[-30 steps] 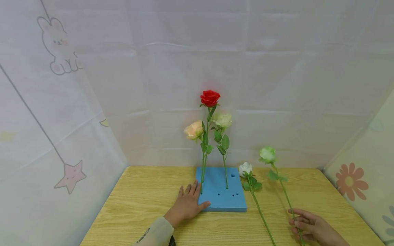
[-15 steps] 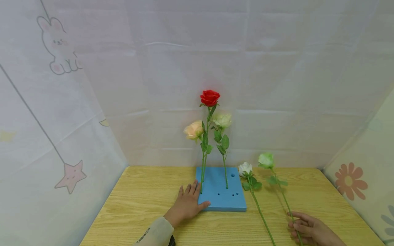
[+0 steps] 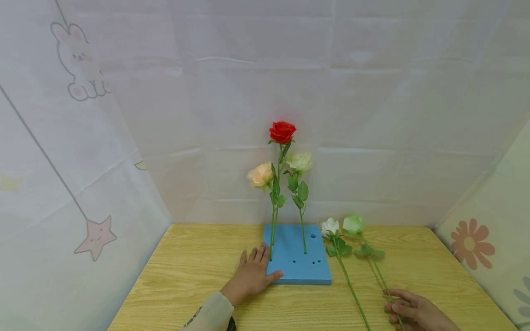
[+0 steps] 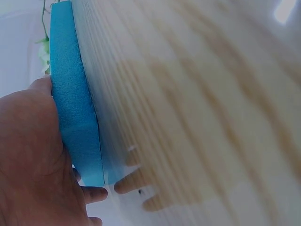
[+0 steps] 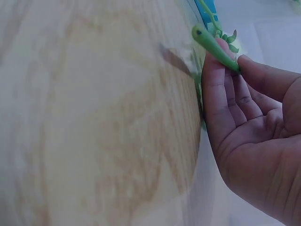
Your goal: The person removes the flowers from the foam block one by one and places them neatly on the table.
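My right hand pinches the stem of a pale green rose between thumb and fingers. The stem's cut end shows in the right wrist view. The bloom is low over the table, close to a white rose that lies there. My left hand rests against the left side of a blue foam block, fingers spread and thumb on its front edge. In that block stand a red rose, a peach rose and a cream rose.
Several holes show in the block's top, among them a larger hole near the back right corner. The wooden table ends at a pale cloth backdrop, with printed cloth on both sides.
The green rose's bloom has come down and left toward the white rose. My right hand has shifted slightly left and down, holding its stem throughout. My left hand stays put.
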Demonstrator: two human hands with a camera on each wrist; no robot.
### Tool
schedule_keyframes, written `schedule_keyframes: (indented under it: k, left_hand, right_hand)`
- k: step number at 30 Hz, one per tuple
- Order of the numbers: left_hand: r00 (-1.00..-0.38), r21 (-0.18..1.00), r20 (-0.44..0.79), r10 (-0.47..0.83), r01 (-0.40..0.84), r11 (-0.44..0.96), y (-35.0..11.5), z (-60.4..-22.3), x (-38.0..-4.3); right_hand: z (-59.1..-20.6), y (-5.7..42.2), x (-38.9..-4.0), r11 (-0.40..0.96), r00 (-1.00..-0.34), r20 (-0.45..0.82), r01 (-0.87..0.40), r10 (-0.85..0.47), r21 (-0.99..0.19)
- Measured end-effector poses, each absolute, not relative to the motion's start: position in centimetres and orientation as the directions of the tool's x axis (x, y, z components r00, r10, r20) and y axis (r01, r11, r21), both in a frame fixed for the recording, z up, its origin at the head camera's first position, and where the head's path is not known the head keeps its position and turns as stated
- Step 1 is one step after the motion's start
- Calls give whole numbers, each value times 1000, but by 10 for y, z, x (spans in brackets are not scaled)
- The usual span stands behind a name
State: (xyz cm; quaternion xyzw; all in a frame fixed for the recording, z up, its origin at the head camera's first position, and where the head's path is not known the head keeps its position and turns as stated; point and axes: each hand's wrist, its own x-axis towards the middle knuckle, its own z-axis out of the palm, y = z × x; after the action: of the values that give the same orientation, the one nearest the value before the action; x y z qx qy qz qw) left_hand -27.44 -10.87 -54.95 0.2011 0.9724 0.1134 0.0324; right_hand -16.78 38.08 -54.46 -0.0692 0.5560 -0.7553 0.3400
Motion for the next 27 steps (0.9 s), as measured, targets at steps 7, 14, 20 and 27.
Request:
schedule_keyframes:
  k: [7, 14, 20, 27]
  left_hand:
    - [-913, 230, -15, 409, 395, 890, -109, -547, -273]
    - [-911, 237, -16, 412, 397, 887, -109, -542, -269]
    - [-911, 234, -16, 413, 398, 887, -109, -545, -272]
    - [-916, 234, -18, 401, 386, 892, -109, -549, -276]
  right_hand:
    - [-545, 377, -167, -177, -730, -261, 463, -631, -868]
    - [-545, 375, -168, -188, -706, -267, 495, -655, -848]
    - [-546, 373, -170, -180, -694, -270, 502, -668, -846]
    - [-542, 372, -171, -156, -692, -280, 496, -666, -854]
